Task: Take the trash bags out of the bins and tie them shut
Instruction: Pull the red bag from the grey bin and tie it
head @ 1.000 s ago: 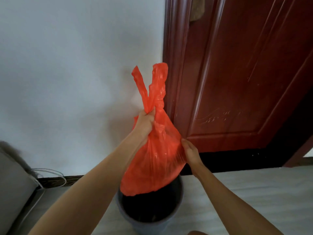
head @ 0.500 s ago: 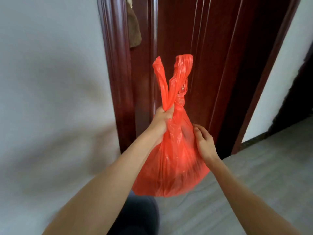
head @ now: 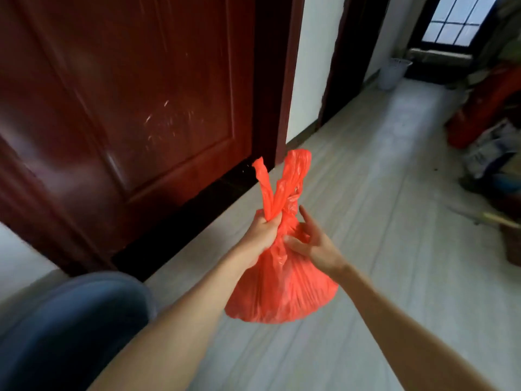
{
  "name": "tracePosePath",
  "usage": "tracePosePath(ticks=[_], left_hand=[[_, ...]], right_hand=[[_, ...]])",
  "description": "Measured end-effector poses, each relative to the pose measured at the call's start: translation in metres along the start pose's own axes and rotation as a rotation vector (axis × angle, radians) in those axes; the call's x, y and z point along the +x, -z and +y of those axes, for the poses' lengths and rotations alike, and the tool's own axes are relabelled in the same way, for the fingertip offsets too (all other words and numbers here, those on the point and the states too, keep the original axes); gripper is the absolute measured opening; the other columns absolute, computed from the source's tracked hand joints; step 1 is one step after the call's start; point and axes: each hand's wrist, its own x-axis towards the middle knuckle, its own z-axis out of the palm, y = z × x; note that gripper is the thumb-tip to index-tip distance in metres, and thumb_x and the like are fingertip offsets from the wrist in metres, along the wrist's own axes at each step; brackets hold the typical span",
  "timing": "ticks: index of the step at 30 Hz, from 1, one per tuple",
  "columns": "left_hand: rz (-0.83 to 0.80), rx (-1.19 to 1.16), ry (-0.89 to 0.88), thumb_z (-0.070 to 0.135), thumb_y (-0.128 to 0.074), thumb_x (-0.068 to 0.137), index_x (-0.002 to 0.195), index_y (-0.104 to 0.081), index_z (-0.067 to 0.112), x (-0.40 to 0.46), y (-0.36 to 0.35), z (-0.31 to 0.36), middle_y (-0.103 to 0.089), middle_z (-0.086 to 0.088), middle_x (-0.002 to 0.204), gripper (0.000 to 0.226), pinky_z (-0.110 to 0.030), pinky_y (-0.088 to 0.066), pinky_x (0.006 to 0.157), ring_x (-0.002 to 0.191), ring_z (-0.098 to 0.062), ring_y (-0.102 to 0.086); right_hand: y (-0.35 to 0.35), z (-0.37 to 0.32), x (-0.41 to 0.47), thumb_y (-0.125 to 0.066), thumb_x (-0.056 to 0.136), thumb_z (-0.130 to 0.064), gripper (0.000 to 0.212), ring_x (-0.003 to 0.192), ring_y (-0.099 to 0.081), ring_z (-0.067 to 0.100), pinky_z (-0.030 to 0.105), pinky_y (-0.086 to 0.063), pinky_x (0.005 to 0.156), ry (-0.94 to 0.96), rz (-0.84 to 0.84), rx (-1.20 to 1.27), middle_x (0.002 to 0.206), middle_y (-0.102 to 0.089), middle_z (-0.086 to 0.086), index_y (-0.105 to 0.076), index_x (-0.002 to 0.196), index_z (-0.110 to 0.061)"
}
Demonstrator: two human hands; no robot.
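A filled red plastic trash bag [head: 282, 289] hangs in the air in front of me, its two handle strips sticking up above a gathered neck. My left hand [head: 263, 231] grips that neck in a fist. My right hand [head: 311, 241] lies against the bag's right side just below the neck, fingers spread and fairly straight, thumb touching the plastic. The dark grey bin [head: 70, 323] stands at the lower left, blurred, and the bag is clear of it.
A dark red wooden door [head: 135, 103] and its frame fill the upper left. Pale floor runs to the right. A white mesh bin [head: 393, 73] stands far down the hall under a window. Piled bags and clutter [head: 496, 142] line the right wall.
The view has swung right, from the wall and bin to the hallway. The bag went with it, away from the bin. My right hand has slid up toward the neck.
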Motion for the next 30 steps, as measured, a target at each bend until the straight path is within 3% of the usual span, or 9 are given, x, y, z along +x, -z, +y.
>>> tracePosePath(ticks=[3, 5, 9, 12, 17, 19, 21, 25, 30], left_hand=[[0.007, -0.011, 0.080, 0.029, -0.043, 0.096, 0.118, -0.056, 0.009, 0.012, -0.034, -0.041, -0.061, -0.006, 0.111, 0.032, -0.023, -0.044, 0.082, 0.102, -0.016, -0.057], [0.021, -0.065, 0.142, 0.032, -0.045, 0.095, 0.107, -0.062, 0.015, 0.017, -0.049, -0.067, -0.062, 0.000, 0.104, 0.027, -0.027, -0.046, 0.089, 0.101, -0.014, -0.057], [0.129, -0.242, 0.273, 0.041, -0.049, 0.092, 0.095, -0.066, 0.015, 0.035, -0.073, -0.092, -0.067, -0.001, 0.085, 0.031, -0.043, -0.047, 0.100, 0.083, -0.021, -0.064], [0.139, -0.173, 0.259, 0.048, -0.049, 0.089, 0.093, -0.064, 0.020, 0.043, -0.087, -0.081, -0.067, -0.001, 0.098, 0.032, -0.039, -0.045, 0.101, 0.098, -0.020, -0.064], [-0.194, 0.185, 0.108, 0.037, -0.071, 0.076, 0.135, -0.033, 0.033, 0.030, -0.083, -0.094, -0.048, 0.014, 0.126, 0.070, -0.008, -0.037, 0.091, 0.116, -0.001, -0.047], [-0.237, 0.387, 0.037, 0.046, -0.079, 0.061, 0.133, -0.029, 0.046, 0.032, -0.082, -0.112, -0.043, 0.010, 0.136, 0.088, -0.022, -0.035, 0.105, 0.125, -0.007, -0.043], [-0.103, 0.453, -0.035, 0.057, -0.073, 0.052, 0.114, -0.051, 0.044, 0.042, -0.081, -0.131, -0.055, 0.000, 0.130, 0.068, -0.037, -0.040, 0.107, 0.121, -0.016, -0.052], [0.233, 0.260, 0.034, 0.022, -0.063, 0.084, 0.106, -0.065, 0.011, 0.061, -0.075, -0.135, -0.062, -0.006, 0.088, 0.025, -0.029, -0.042, 0.074, 0.083, -0.022, -0.059], [0.274, -0.295, 0.196, -0.006, -0.057, 0.083, 0.090, -0.064, 0.004, 0.075, -0.069, -0.135, -0.066, -0.003, 0.074, 0.014, -0.026, -0.050, 0.076, 0.068, -0.014, -0.063]], right_hand=[[0.020, 0.054, 0.005, -0.063, 0.080, 0.006, 0.027, 0.049, -0.050, -0.015, 0.014, -0.042, 0.057, -0.052, 0.055, -0.165, 0.069, -0.056, -0.012, -0.055, 0.088, -0.019], [0.036, 0.088, 0.006, -0.063, 0.080, 0.007, 0.036, 0.038, -0.044, -0.011, 0.013, -0.037, 0.049, -0.143, 0.131, -0.187, 0.046, -0.052, -0.012, -0.052, 0.061, -0.022], [0.070, 0.136, 0.002, -0.052, 0.090, -0.003, 0.020, 0.045, -0.046, -0.008, 0.014, -0.041, 0.054, -0.268, 0.195, -0.032, 0.057, -0.057, -0.011, -0.061, 0.076, -0.014], [0.083, 0.144, 0.013, -0.045, 0.095, -0.014, 0.027, 0.063, -0.050, 0.002, 0.020, -0.042, 0.061, -0.291, 0.279, 0.102, 0.073, -0.057, 0.000, -0.060, 0.073, -0.020], [0.097, 0.158, 0.031, -0.043, 0.094, -0.033, 0.028, 0.104, -0.061, 0.025, 0.042, -0.046, 0.100, -0.399, 0.308, 0.357, 0.109, -0.066, 0.010, -0.063, 0.101, -0.015], [0.100, 0.162, 0.043, -0.042, 0.095, -0.029, 0.024, 0.090, -0.064, 0.027, 0.042, -0.048, 0.094, -0.433, 0.315, 0.488, 0.094, -0.067, 0.011, -0.062, 0.093, -0.015], [0.103, 0.166, 0.055, -0.043, 0.095, -0.026, 0.021, 0.072, -0.066, 0.020, 0.034, -0.055, 0.081, -0.444, 0.338, 0.645, 0.077, -0.070, 0.005, -0.060, 0.095, -0.014], [0.115, 0.178, 0.063, -0.038, 0.097, -0.025, 0.028, 0.043, -0.062, 0.006, 0.017, -0.052, 0.043, -0.423, 0.368, 0.859, 0.047, -0.065, -0.004, -0.057, 0.079, -0.015], [0.125, 0.167, 0.043, -0.063, 0.077, -0.041, 0.034, 0.065, -0.071, 0.013, 0.022, -0.057, 0.058, -0.253, 0.037, 0.855, 0.071, -0.074, 0.004, -0.074, 0.078, -0.009]])
